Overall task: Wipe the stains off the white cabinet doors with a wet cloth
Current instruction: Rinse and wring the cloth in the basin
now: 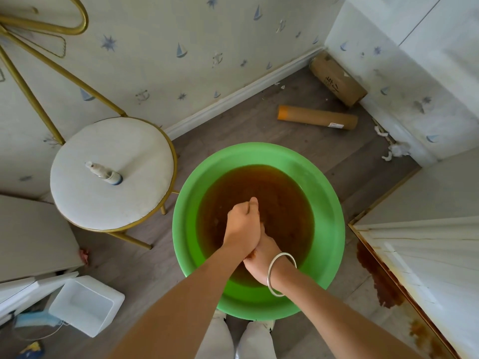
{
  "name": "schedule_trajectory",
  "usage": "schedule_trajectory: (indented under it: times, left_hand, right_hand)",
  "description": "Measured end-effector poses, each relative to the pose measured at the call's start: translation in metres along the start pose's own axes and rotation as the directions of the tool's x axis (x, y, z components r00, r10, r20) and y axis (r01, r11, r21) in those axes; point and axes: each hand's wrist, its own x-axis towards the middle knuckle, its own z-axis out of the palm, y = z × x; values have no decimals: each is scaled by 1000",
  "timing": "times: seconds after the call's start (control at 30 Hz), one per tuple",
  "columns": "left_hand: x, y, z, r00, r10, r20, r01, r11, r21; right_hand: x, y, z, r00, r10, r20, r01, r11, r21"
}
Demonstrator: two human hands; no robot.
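stool (114, 174): stands left of the basin, with a small bottle (105, 173) lying on its white seat; neither is in use.
white box (86, 305): lies on the floor at lower left, well clear of the work.
basin (329, 211): green, on the floor right before the person's feet, holding murky brown water.
left hand (242, 226): closed in a fist over the middle of the basin, thumb uppermost, clamped on something it hides almost wholly.
right hand (260, 260): just below and touching the left, also curled shut, a bangle (281, 273) on its wrist.
cloth (251, 255): only a scrap of brownish stuff peeps out between the two fists; I take it to be the cloth, bunched up inside both hands.
step in hand: by the look of it, wringing the cloth over the basin, the fists stacked as for a twist. No wiping is going on.
cabinet door (425, 260): white, at the right edge near the basin, with rusty brown staining along its lower edge and a brown puddle (378, 278) on the floor beside it.
next move: likely squeeze until the cloth only drips, then lift it clear, turn right and open it flat against the stained edge; a cloth left too wet would run brown water down the white panel.
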Motion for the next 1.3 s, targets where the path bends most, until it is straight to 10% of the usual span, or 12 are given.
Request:
schedule_trajectory:
  times: [0.2,0.43,0.7,0.83,1.1,1.2,1.3]
  left_hand:
    - [-2,2,0,990,84,113,-92,994,67]
    - [13,-10,-29,888,-331,319,402,896,-189]
    - [14,-22,-27,921,-319,224,377,874,-307]
    - [18,-22,-31,962,-254,102,272,842,-466]
    - [21,-28,-45,971,-215,-104,139,864,-485]
    - [20,-27,-46,997,-9,-73,4,998,-69]
    - [17,-37,-31,964,228,137,-266,836,480]
  right_hand:
    - [4,12,3,997,-35,-71,47,984,171]
    - [13,35,-26,990,19,-140,48,884,465]
    - [25,55,-25,894,4,-448,109,968,226]
    - [24,55,-25,725,55,-687,60,988,143]
    - [24,48,-41,624,686,-374,-8,485,875]
    - [23,42,-34,732,460,-502,-23,754,656]
    - [19,46,-22,811,-116,-573,-19,974,-224]
